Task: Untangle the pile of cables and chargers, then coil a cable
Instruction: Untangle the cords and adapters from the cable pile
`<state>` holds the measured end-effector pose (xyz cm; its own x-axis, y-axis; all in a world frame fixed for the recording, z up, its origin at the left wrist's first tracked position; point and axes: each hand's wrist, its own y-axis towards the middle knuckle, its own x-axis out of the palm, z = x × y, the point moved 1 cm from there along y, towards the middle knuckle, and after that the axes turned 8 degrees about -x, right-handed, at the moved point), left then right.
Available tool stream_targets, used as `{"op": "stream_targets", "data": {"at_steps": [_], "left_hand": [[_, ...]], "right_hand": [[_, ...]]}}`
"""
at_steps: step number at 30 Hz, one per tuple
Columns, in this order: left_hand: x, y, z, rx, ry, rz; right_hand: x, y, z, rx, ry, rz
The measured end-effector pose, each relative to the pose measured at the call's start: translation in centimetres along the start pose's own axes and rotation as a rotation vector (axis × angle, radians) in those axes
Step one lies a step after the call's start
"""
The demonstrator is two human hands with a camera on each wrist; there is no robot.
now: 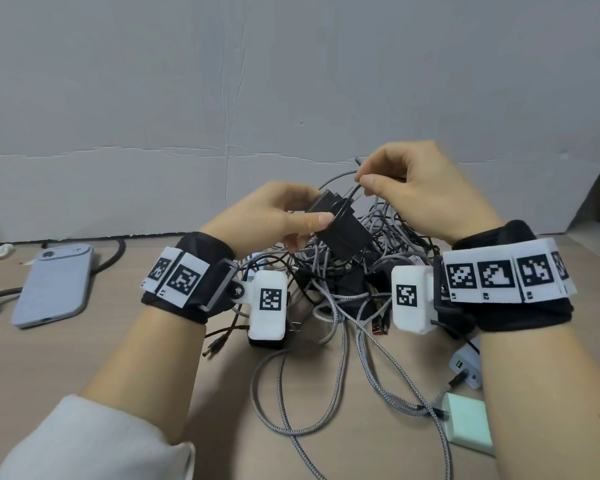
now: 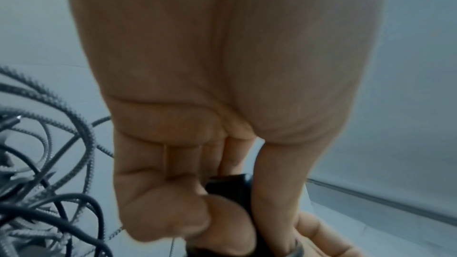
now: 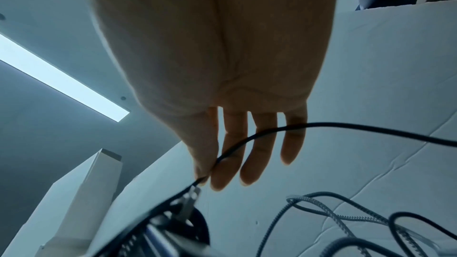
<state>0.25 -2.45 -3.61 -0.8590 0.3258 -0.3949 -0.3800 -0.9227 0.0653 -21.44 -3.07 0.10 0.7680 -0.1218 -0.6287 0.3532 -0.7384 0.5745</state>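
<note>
A tangled pile of grey braided and black cables (image 1: pixel 343 299) lies on the tan table (image 1: pixel 94 368) in the head view. Above it my left hand (image 1: pixel 291 216) grips a black charger block (image 1: pixel 343 233), its prongs pointing up-right; the block also shows between the fingers (image 2: pixel 230 187) in the left wrist view. My right hand (image 1: pixel 364 183) pinches a thin black cable (image 1: pixel 352 194) between thumb and forefinger just over the block's prongs. The right wrist view shows that black cable (image 3: pixel 346 126) running across my fingers (image 3: pixel 230 163) to the pinch.
A blue-grey phone (image 1: pixel 54 285) lies at the left with a dark cord behind it. A mint-green charger (image 1: pixel 468 424) and a small white plug (image 1: pixel 465 365) sit at the right under my forearm. A white creased board (image 1: pixel 291 81) stands behind the pile.
</note>
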Motion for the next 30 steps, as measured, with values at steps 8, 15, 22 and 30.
{"op": "stream_targets", "data": {"at_steps": [8, 15, 22, 30], "left_hand": [[-0.1, 0.1, -0.8, 0.025, -0.316, -0.105], [0.4, 0.5, -0.6, 0.149, -0.849, -0.124], [0.9, 1.7, -0.4, 0.116, -1.142, 0.073], [2.7, 2.2, -0.3, 0.092, -0.663, 0.418]], "right_hand": [[0.9, -0.1, 0.5, -0.015, 0.066, -0.020], [2.3, 0.2, 0.4, -0.035, -0.041, -0.031], [4.6, -0.2, -0.3, 0.093, -0.228, -0.314], [5.1, -0.5, -1.7, 0.044, -0.351, -0.396]]}}
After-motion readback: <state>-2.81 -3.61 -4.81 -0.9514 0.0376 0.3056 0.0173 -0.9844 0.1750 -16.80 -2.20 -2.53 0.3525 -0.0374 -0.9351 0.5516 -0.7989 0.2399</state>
